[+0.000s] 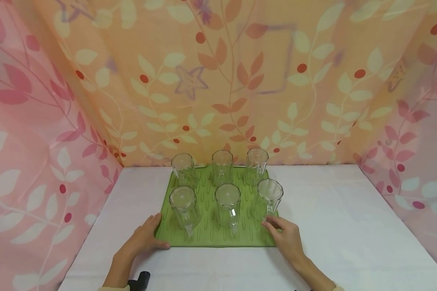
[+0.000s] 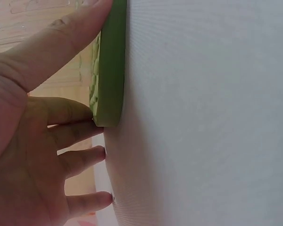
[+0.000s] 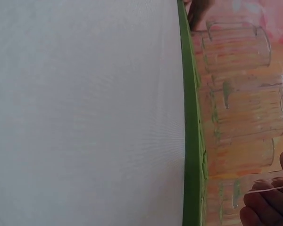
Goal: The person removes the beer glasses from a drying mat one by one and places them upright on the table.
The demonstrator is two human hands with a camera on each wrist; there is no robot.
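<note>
Fingers of your right hand (image 1: 287,238) pinch the handle (image 1: 270,209) of the front-right glass mug (image 1: 266,197) on the green mat (image 1: 207,240); your left hand (image 1: 143,235) spreads at the mat's near-left corner. Pinch firmly, with the mug level and clear of the front-middle mug (image 1: 227,208).
</note>
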